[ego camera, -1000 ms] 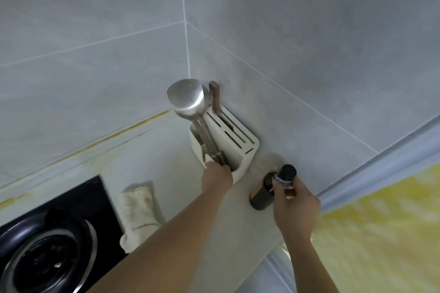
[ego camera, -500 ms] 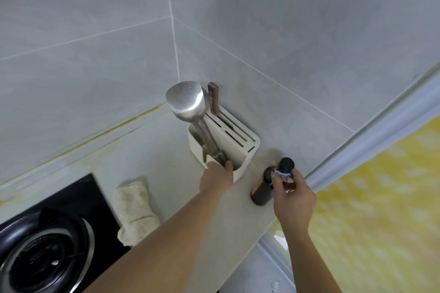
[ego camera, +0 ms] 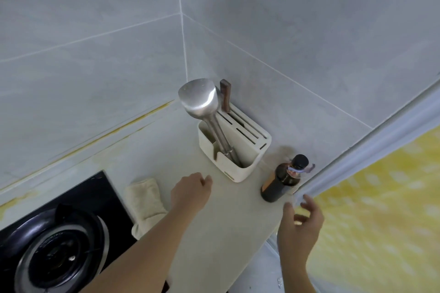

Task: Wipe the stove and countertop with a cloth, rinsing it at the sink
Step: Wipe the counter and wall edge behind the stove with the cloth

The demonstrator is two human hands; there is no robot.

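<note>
A folded off-white cloth (ego camera: 145, 202) lies on the pale countertop (ego camera: 214, 233) beside the black stove (ego camera: 59, 240). My left hand (ego camera: 190, 194) hovers over the counter between the cloth and a cream utensil holder (ego camera: 234, 150), fingers loosely curled, holding nothing. My right hand (ego camera: 301, 223) is off the counter's right edge, fingers spread, just below a dark bottle (ego camera: 282, 179) that stands free on the counter.
The utensil holder sits in the tiled corner and carries a steel spatula (ego camera: 202, 104) and a knife with a wooden handle (ego camera: 225, 97). A grey door frame (ego camera: 371, 147) runs along the right; yellow flooring lies beyond it.
My left hand has let go of the utensil holder and drawn back towards the cloth. My right hand has released the bottle and pulled back and down.
</note>
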